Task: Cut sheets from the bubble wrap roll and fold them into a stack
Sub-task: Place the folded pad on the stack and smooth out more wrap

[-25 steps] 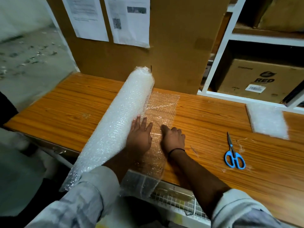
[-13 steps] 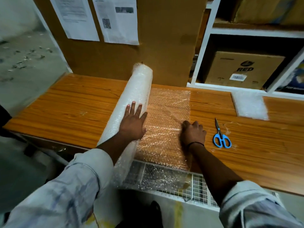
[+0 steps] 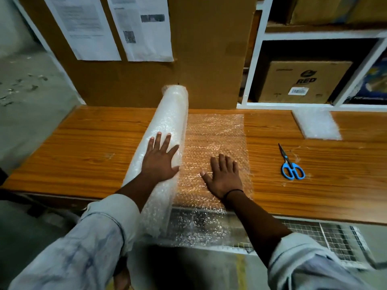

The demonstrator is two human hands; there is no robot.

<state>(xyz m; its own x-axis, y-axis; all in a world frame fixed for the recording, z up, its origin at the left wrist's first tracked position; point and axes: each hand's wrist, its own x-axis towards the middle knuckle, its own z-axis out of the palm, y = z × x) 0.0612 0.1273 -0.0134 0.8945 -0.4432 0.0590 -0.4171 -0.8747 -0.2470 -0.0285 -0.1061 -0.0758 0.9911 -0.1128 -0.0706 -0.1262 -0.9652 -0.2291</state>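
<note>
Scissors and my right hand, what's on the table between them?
In the head view, only the right edge of the unrolled sheet under the right hand, then bare table up to the scissors.

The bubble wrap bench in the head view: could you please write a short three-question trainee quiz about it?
1. True or false: the right hand holds the scissors.
2. What does the left hand rest on?
3. The folded stack lies: A) left of the bubble wrap roll, B) beyond the scissors, C) under the unrolled sheet.

Key: 1 false, it lies flat on the unrolled sheet; 2 the bubble wrap roll; 3 B.
</note>
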